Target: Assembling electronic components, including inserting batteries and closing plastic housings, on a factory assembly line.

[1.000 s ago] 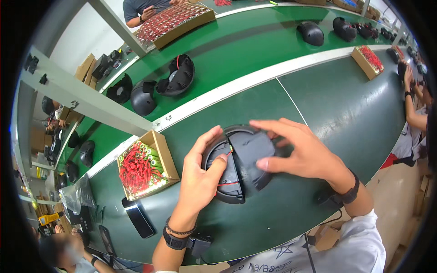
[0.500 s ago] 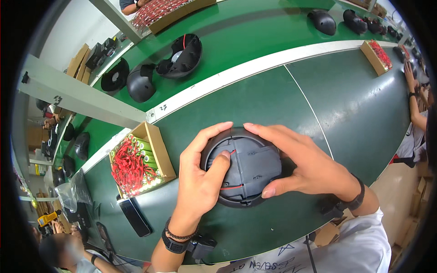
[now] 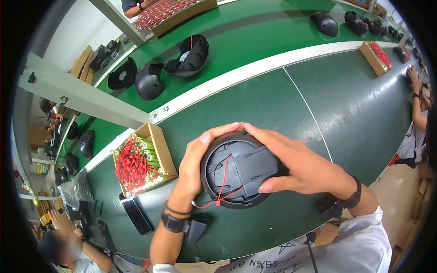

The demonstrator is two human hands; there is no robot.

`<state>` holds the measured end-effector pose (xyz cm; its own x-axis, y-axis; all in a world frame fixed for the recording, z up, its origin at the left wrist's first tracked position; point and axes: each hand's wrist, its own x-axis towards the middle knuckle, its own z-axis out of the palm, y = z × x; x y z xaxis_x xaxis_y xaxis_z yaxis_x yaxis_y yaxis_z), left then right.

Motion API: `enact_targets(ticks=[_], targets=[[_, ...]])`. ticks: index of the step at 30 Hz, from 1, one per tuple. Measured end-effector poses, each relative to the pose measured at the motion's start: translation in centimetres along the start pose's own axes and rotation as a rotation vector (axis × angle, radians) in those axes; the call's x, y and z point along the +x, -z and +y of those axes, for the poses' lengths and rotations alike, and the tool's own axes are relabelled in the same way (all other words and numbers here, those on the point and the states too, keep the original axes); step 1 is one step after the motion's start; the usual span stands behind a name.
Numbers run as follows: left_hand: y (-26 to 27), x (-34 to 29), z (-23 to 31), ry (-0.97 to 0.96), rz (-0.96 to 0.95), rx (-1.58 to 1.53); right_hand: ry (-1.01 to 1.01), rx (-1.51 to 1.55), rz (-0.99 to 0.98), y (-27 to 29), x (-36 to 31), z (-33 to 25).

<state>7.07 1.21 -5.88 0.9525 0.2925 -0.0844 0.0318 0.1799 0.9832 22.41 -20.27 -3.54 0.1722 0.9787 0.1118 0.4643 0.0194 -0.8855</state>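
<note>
Green bench (image 3: 255,100) on factory line; left hand (image 3: 193,166), right hand (image 3: 302,166) clasp round black housing (image 3: 239,170).

Bright, even overhead lighting; soft glare streaks on glossy green tabletop (image 3: 273,100). Faint, short shadows beneath both hands. Strong fisheye bending toward black rim; centre sharp, lower-left corner blurred.

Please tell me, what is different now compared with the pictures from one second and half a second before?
The left hand moved from lying on top of the round black housing to gripping its left rim. The right hand closed over its top and right side, thumb now on the lower edge. Both hands kept hold of the housing throughout. The red wire remains on it, and the cardboard box of green cells stays to the left.
</note>
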Motion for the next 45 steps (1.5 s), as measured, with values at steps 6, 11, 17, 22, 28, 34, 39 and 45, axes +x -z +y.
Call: enact_targets(ticks=[6,11,17,22,28,34,39,45], targets=[[-1.0,-0.8,-0.3,-0.087,0.064,-0.094,0.1,-0.03,0.019,-1.3,-0.3,1.1],[-0.8,-0.3,-2.4,-0.263,0.338,-0.064,0.045,-0.161,0.105,-1.4,0.2,-0.2],[-1.4,-0.5,-3.2,-0.349,0.408,0.016,0.059,-0.301,0.353,-2.8,2.2,-1.0],[-1.6,-0.1,-3.6,-0.344,0.423,0.125,-0.028,-0.269,0.707,6.3,7.8,2.9],[-2.3,6.3,-1.6,-0.367,0.592,0.345,-0.204,-0.519,0.823,15.1,16.3,13.3],[3.6,17.0,-1.2,-0.461,0.866,0.681,-0.186,-0.652,0.894,14.1,19.0,13.6],[-0.1,11.7,-0.4,-0.454,0.747,0.501,0.177,-0.648,1.196,11.8,14.8,5.9],[-2.6,-3.4,-1.6,-0.416,0.477,0.548,0.573,-0.302,0.262,-0.3,17.4,-4.1]])
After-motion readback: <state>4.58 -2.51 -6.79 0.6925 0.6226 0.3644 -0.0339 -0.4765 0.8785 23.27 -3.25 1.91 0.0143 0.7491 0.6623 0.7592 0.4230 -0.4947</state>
